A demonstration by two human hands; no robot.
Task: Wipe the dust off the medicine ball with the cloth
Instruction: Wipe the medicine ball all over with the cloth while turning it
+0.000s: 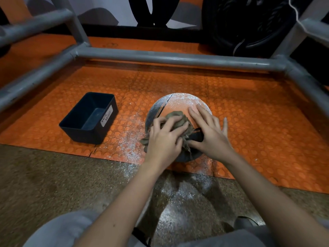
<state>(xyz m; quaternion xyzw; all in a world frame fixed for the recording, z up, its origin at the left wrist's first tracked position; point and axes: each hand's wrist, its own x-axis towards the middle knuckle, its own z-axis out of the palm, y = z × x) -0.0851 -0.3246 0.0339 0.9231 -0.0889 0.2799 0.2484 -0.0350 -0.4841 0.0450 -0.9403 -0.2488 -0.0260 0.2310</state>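
Note:
The medicine ball [179, 104] sits on the orange studded mat, its top orange and grey and coated with white dust. A crumpled grey-brown cloth [179, 119] lies on the near side of the ball. My left hand [164, 138] grips the cloth with curled fingers and presses it against the ball. My right hand [209, 130] rests on the ball's right side with fingers spread and straight. The lower near part of the ball is hidden behind both hands.
A dark blue bin [89, 117] labelled "WASTE BASKET" stands left of the ball. White dust [130, 139] is scattered on the mat and on the speckled floor in front. A grey metal pipe frame [169, 58] surrounds the mat. A black tyre [249, 24] stands behind.

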